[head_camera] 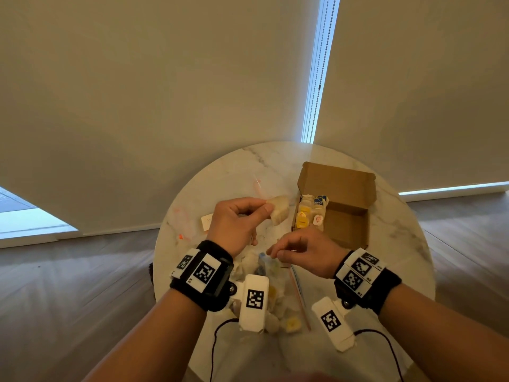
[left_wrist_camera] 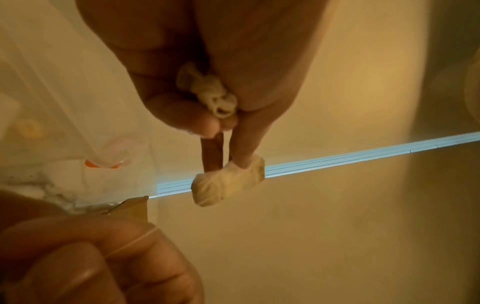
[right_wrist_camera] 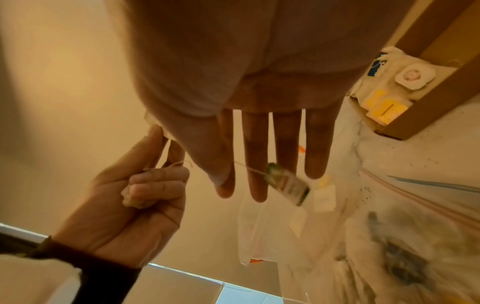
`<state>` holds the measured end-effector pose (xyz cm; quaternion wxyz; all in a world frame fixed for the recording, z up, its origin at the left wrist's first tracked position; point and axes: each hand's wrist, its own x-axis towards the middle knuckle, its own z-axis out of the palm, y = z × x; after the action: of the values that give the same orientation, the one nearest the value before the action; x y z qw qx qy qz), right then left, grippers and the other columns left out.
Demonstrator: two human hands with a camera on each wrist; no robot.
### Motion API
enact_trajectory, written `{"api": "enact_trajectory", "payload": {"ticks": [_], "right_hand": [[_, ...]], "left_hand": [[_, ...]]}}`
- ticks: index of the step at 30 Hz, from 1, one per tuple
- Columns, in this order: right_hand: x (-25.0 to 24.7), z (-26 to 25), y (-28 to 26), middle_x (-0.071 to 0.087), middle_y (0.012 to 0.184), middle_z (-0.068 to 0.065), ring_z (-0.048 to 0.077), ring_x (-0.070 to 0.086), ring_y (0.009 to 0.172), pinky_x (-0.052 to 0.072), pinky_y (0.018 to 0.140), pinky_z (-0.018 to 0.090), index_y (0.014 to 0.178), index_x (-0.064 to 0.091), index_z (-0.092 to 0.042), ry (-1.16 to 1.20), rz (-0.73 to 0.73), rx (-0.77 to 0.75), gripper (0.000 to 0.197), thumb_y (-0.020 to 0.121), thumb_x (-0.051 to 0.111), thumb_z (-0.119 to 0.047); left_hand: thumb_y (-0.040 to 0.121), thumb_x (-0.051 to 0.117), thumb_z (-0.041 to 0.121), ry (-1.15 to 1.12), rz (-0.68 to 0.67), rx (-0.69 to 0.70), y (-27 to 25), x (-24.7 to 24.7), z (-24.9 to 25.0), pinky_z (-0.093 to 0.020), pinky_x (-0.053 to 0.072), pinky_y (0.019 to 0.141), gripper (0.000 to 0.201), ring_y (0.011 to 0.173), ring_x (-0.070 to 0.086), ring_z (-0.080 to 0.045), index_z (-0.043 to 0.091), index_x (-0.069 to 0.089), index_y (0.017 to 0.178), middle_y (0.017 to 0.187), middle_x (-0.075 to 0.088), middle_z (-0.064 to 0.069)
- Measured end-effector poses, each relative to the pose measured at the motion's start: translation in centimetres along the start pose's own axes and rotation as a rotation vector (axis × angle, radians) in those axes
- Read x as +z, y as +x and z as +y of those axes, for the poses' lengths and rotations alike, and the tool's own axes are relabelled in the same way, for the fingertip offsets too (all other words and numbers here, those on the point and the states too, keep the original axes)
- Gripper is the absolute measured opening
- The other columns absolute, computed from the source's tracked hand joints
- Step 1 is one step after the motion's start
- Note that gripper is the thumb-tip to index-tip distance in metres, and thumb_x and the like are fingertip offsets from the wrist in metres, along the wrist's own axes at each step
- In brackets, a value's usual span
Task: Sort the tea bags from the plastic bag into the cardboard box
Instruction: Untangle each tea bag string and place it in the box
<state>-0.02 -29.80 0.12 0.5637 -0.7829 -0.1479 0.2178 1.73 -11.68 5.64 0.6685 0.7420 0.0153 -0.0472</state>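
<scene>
Our left hand [head_camera: 234, 221] is raised over the round marble table [head_camera: 231, 172] and pinches a pale tea bag [head_camera: 279, 209] between thumb and forefinger; the bag sticks out past the fingertips, toward the cardboard box [head_camera: 344, 205], and hangs clear of the tabletop. In the left wrist view the same bag [left_wrist_camera: 228, 182] sits at the very tips of the two fingers, while a small bunched wad of white string or paper [left_wrist_camera: 207, 92] is tucked under the curled fingers against the palm. Our right hand [head_camera: 305, 255] is lower and nearer to us, just in front of the box's near corner. From above its fingers look curled with thumb and forefinger together, and a thin string [right_wrist_camera: 249, 167] with a green tag [right_wrist_camera: 285, 183] runs past them in the right wrist view; we cannot tell whether the hand grips that string. The box stands open on the right of the table, with several tea bags [head_camera: 309, 213] packed along its left side. The clear plastic bag [head_camera: 264, 274] lies crumpled below both wrists.
</scene>
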Motion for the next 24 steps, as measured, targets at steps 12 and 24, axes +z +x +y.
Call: {"api": "enact_trajectory", "payload": {"ticks": [12,24], "right_hand": [[0.7,0.5,-0.6,0.073,0.093,0.016,0.022,0.072,0.087,0.058,0.071,0.029,0.096,0.066,-0.009,0.163,-0.022,0.066,0.028,0.088,0.053,0.015],[0.4,1.6,-1.5,0.073,0.083,0.017,0.024,0.073,0.074,0.06,0.064,0.03,0.093,0.071,-0.004,0.247,0.176,0.114,0.015,0.086,0.063,0.007]], "left_hand": [[0.09,0.068,0.008,-0.054,0.019,-0.047,0.8,-0.2,0.1,-0.019,0.036,0.035,0.007,0.033,0.036,-0.014,0.009,0.071,0.083,0.071,0.071,-0.009],[0.091,0.066,0.011,-0.063,0.059,-0.094,0.9,-0.4,0.2,-0.019,0.035,0.035,0.008,0.034,0.035,-0.013,0.005,0.071,0.088,0.072,0.071,-0.013]]}}
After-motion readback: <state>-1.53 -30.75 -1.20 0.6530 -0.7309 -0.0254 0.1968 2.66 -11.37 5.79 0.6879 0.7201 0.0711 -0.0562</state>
